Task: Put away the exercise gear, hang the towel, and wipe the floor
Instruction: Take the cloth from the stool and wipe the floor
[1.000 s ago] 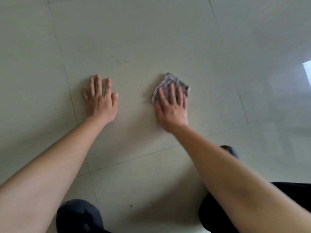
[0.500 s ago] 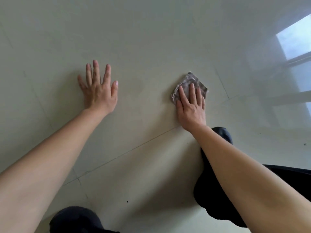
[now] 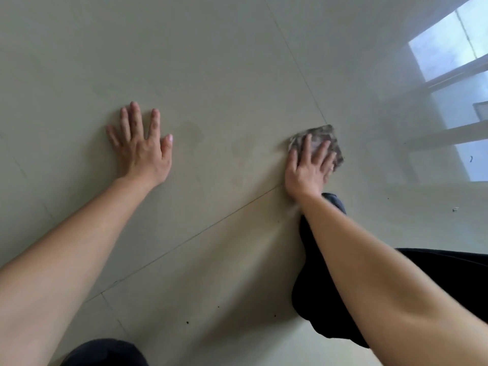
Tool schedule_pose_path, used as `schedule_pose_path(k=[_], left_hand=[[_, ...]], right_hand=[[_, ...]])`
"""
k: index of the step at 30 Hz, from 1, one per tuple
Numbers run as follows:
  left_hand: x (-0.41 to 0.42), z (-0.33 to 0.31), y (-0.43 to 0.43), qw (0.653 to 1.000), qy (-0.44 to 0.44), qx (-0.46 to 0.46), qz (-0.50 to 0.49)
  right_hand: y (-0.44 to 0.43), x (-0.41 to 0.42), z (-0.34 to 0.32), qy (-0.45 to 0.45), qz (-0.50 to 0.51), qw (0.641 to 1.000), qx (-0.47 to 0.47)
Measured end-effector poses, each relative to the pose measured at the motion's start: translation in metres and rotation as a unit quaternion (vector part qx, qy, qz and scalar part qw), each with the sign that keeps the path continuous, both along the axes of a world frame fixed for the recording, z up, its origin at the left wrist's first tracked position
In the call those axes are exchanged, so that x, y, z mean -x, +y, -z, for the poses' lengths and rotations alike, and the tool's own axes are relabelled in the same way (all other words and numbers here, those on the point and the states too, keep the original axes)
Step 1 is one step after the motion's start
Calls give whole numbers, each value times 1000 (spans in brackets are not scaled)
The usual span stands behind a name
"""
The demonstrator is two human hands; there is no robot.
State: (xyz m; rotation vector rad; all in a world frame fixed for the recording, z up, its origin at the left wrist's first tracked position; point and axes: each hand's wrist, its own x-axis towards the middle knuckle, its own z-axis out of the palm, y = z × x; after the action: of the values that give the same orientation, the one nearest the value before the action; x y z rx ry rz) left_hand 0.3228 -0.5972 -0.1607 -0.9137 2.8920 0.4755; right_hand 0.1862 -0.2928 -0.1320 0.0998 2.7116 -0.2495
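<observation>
The pale tiled floor (image 3: 224,62) filled the head view, crossed by thin grout lines (image 3: 211,228), with a bright window reflection (image 3: 449,48) shining on the glossy tiles at the upper right. The person crouched over it. A leg in black trousers (image 3: 435,273) came in from the right, partly hidden behind the bare right forearm, and a dark knee (image 3: 105,352) showed at the bottom edge.

The left hand (image 3: 142,151) lay flat on the bare floor, palm down and fingers straight and spread, holding nothing. Well apart from it, the right hand (image 3: 306,170) pressed flat on a small mottled grey cloth (image 3: 320,130), fingers straight and slightly splayed across it. The cloth lay on the floor under those fingers, its far corners showing beyond the fingertips, beside a grout line.

A dark shoe tip (image 3: 335,202) showed just behind the right wrist. A few dark specks (image 3: 187,323) dotted the near tiles.
</observation>
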Motion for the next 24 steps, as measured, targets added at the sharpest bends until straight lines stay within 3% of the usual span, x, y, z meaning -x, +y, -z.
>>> schedule_pose_path(k=[3, 5, 9, 12, 14, 15, 16, 18, 20, 24], left_hand=[[-5, -1, 0, 1000, -2, -3, 0], [-6, -1, -1, 1000, 2, -1, -1], [-5, -1, -1, 1000, 4, 4, 0], [-4, 0, -2, 1000, 9, 16, 1], [-3, 0, -5, 1000, 12, 26, 12], [-3, 1, -6, 999, 14, 31, 16], [-3, 1, -8, 999, 15, 33, 16], [-4, 1, -14, 999, 12, 30, -4], [-7, 1, -21, 999, 4, 26, -33], [-13, 1, -31, 999, 3, 26, -44]], right_hand=[[-15, 47, -5, -33, 137, 990, -14], [-32, 49, -2, -23, 118, 993, -15], [-70, -30, 3, 13, -150, 988, 31], [-74, -67, 2, 8, -364, 928, 79], [-60, -37, 6, 32, -463, 880, 98], [-52, -15, 10, 56, -461, 881, 91], [-45, 11, 13, 83, -400, 909, 77], [-30, 69, 9, 76, -166, 983, 23], [-23, 111, -2, 7, 0, 1000, -26], [-66, 88, 0, 16, -94, 995, -5]])
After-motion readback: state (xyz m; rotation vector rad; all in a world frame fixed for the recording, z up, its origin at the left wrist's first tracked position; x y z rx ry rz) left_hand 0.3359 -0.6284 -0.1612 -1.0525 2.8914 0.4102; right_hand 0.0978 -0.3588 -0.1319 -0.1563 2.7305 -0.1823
